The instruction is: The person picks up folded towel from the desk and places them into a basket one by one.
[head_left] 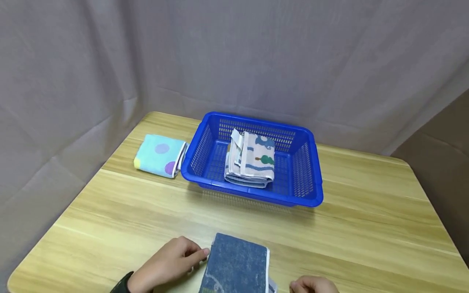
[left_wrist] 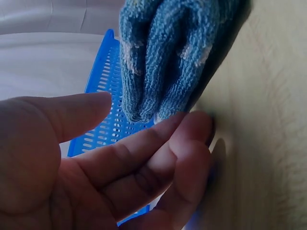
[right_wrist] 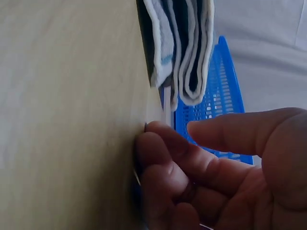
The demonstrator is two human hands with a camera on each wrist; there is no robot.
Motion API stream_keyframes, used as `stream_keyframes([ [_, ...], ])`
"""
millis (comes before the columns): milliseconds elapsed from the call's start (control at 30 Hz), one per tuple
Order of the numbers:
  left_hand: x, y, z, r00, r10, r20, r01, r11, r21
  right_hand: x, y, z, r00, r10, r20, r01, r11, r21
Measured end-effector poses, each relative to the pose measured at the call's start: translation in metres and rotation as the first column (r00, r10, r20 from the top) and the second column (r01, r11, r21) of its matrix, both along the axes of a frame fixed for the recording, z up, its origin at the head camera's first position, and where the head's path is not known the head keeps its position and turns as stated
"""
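Note:
A folded dark blue towel [head_left: 238, 260] with a white edge lies at the front of the table, its near end cut off by the head view. My left hand [head_left: 170, 260] is at its left side, fingertips right at the edge, with the thumb apart from the fingers in the left wrist view. The towel's folds [left_wrist: 158, 57] show thick and rounded there. Off to the towel's right, my right hand [head_left: 314, 284] is low over the table with loosely bent fingers and nothing in them. From that side the towel's stacked layers [right_wrist: 189, 57] show white edges.
Behind the towel stands a blue plastic basket [head_left: 253, 195] with slotted walls. It holds folded cloth [head_left: 258, 156] with a blue, green and white pattern. A folded turquoise towel [head_left: 159, 154] with coloured dots lies left of the basket. Grey curtain [head_left: 275, 61] hangs behind the table.

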State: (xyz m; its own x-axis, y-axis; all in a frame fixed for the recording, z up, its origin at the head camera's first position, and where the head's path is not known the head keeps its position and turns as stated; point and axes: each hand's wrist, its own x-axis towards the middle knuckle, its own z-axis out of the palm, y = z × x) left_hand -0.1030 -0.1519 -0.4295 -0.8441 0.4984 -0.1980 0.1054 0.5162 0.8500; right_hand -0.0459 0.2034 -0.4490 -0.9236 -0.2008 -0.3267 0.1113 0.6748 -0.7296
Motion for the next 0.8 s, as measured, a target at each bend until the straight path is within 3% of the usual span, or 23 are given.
stream_keyframes([
  [200, 0.0, 0.004, -0.002, 0.999, -0.022, 0.034, 0.02, 0.999, 0.041, -0.002, -0.012, 0.004, 0.994, 0.105, 0.031, -0.102, 0.991, -0.087],
  [400, 0.0, 0.005, -0.004, 0.996, -0.056, 0.064, 0.05, 0.995, 0.087, -0.005, -0.017, 0.004, 0.976, 0.215, -0.021, -0.216, 0.969, -0.123],
  [600, -0.001, 0.007, -0.003, 0.995, -0.069, 0.075, 0.062, 0.994, 0.094, -0.01, -0.022, 0.005, 0.972, 0.21, 0.102, -0.184, 0.959, -0.217],
  [800, 0.001, 0.011, -0.003, 0.991, -0.1, 0.095, 0.086, 0.986, 0.142, -0.013, -0.031, 0.004, 0.97, 0.243, 0.0, -0.229, 0.916, -0.331],
])
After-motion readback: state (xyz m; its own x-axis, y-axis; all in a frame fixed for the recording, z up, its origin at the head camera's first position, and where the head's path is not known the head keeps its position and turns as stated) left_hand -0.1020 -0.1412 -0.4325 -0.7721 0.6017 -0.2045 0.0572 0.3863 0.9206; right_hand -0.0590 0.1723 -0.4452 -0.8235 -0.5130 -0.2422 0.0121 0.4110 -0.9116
